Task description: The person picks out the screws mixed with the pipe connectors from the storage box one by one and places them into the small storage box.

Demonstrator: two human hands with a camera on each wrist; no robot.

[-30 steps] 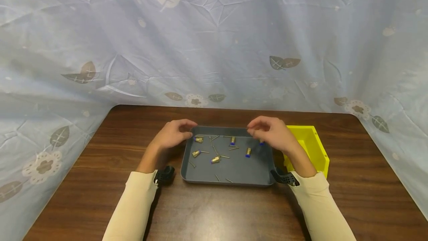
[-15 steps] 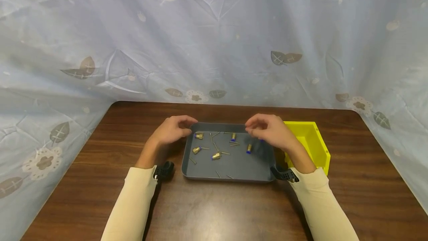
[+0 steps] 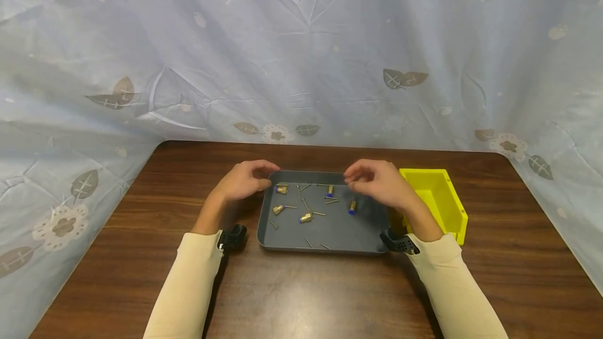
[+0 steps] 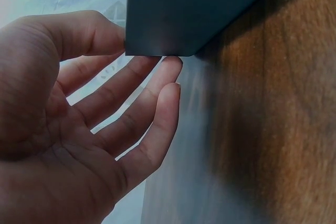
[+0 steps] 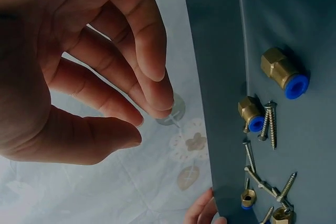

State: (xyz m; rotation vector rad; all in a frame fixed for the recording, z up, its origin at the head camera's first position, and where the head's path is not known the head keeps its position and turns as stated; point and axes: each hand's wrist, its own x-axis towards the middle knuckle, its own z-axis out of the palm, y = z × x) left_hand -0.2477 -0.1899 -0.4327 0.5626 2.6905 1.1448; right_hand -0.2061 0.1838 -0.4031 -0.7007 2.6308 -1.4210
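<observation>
A dark grey tray point(image 3: 339, 232) lies on the table, holding several brass push-in fittings point(image 5: 283, 72) with blue collars and several screws point(image 5: 288, 184). My left hand point(image 3: 242, 181) is at the tray's far left corner. In the left wrist view its thumb meets the tray's edge, and the loosely bent fingers reach partly behind the wall. Over the far right corner is my right hand point(image 3: 379, 184), fingers loosely curved and thumb apart from them. Nothing sits between them in the right wrist view. In the head view this hand covers part of the tray's right side.
To the right of the tray stands a yellow bin point(image 3: 454, 208), partly covered by my right forearm. The brown wooden table point(image 3: 301, 286) extends around both. A patterned cloth point(image 3: 301, 67) hangs behind the table and along its sides.
The whole scene has shifted slightly upward in the head view. Both hands keep nearly the same places by the tray, and its contents lie as before.
</observation>
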